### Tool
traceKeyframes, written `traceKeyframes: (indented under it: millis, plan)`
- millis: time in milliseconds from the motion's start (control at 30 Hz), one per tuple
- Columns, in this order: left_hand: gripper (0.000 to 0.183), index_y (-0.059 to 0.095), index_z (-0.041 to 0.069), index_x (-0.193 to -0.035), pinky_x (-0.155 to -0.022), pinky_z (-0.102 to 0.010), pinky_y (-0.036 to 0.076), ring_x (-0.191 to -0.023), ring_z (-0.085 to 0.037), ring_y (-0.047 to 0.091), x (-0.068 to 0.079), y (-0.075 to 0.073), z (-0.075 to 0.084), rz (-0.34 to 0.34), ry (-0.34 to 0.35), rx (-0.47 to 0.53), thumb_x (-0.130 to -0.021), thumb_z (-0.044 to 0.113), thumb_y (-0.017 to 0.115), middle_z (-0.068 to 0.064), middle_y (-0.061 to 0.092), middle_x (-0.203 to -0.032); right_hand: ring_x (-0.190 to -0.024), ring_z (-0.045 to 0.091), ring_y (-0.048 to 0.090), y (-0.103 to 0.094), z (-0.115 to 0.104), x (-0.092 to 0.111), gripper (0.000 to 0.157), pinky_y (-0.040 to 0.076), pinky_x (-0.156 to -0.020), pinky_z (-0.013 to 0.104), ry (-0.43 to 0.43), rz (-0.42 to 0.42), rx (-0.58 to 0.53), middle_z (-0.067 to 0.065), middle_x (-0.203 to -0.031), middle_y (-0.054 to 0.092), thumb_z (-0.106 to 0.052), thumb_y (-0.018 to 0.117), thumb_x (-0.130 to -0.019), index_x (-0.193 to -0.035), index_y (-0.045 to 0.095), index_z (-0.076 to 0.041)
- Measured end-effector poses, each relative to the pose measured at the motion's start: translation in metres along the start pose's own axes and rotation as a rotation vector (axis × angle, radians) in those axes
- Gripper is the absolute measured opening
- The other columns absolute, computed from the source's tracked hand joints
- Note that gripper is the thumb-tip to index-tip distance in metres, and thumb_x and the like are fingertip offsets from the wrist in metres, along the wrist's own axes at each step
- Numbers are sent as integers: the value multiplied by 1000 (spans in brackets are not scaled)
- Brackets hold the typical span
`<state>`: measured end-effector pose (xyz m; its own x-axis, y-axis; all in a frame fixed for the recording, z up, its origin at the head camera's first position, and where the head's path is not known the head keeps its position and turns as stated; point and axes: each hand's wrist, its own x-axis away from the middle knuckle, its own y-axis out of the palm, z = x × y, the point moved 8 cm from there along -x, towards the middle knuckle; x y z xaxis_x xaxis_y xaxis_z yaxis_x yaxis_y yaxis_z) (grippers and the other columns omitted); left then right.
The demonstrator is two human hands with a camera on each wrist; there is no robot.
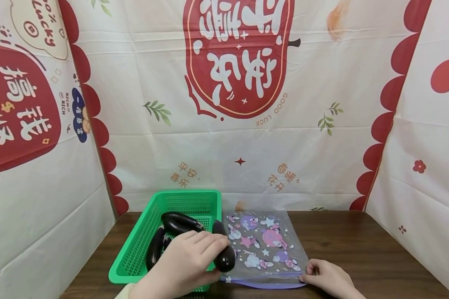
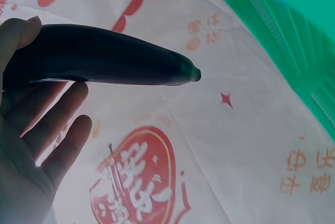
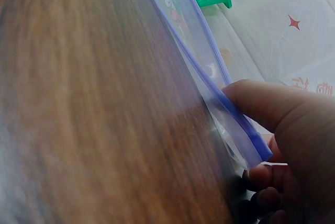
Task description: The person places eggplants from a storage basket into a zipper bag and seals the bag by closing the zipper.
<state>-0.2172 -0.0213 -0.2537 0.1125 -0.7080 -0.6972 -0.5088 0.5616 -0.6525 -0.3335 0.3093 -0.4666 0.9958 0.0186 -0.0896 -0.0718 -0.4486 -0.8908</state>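
Observation:
My left hand (image 1: 188, 263) grips a dark purple eggplant (image 1: 224, 258) above the right wall of the green basket and the bag's left edge. In the left wrist view the thumb lies over the eggplant (image 2: 104, 56) and fingers are beneath it, its narrow end pointing away. With thumb and fingers my right hand (image 1: 330, 277) pinches the right corner of a clear printed zip bag (image 1: 262, 249) lying on the table. The right wrist view shows the bag's purple zip strip (image 3: 209, 82) parted into two edges, with that hand (image 3: 303, 135) at its corner.
A green plastic basket (image 1: 125, 253) stands left of the bag. Inside it are an eggplant (image 1: 179, 223) across the middle and another eggplant (image 1: 155, 249) near the left wall. Brown wooden tabletop (image 1: 333, 236) extends to the right. Printed cloth (image 1: 172, 153) hangs behind and at both sides.

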Motion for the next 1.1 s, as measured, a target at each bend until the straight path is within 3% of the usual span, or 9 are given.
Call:
traceKeyframes:
  millis: [100,233,367,633,900,1100]
  plan:
    - [51,57,12,-108,-76,-26,45,-90,-9,57,-1,2,11,14,41,13,-65,35,72,4,60,-103,-48,8,38,0,0,0,36,26,-45,27,9,7,8,-8,-55,41,-60,62,-65,-65,48,-27]
    - [39,60,10,-103,-71,-22,46,-85,-9,58,-5,-1,29,110,134,-29,-75,38,62,3,61,-99,-48,9,38,-1,0,-1,37,25,-45,27,27,9,13,-7,-55,41,-60,63,-64,-64,48,-27]
    - [31,60,11,-103,-70,-16,44,-83,-6,58,-9,-1,45,141,178,-33,-86,35,51,5,62,-97,-48,9,38,-2,-2,-1,36,25,-45,27,26,8,10,-7,-54,41,-59,63,-64,-64,48,-26]
    - [29,60,19,-105,-77,-13,40,-88,-1,56,-14,12,57,8,98,81,-86,37,47,11,61,-101,-48,9,38,-4,-4,1,35,25,-45,27,13,9,5,-7,-54,41,-58,64,-65,-65,49,-26]
    - [28,57,19,-111,-80,-13,38,-93,0,53,-15,21,72,1,160,44,-89,32,45,12,58,-107,-47,9,37,-7,-2,-1,36,25,-44,28,16,21,16,-8,-54,41,-59,64,-64,-64,49,-27]
    - [32,53,23,-117,-80,-10,34,-98,2,49,-14,32,81,-74,150,83,-90,35,41,15,54,-112,-47,9,38,-3,0,-1,36,25,-44,27,34,8,10,-8,-54,42,-60,64,-63,-64,49,-27]
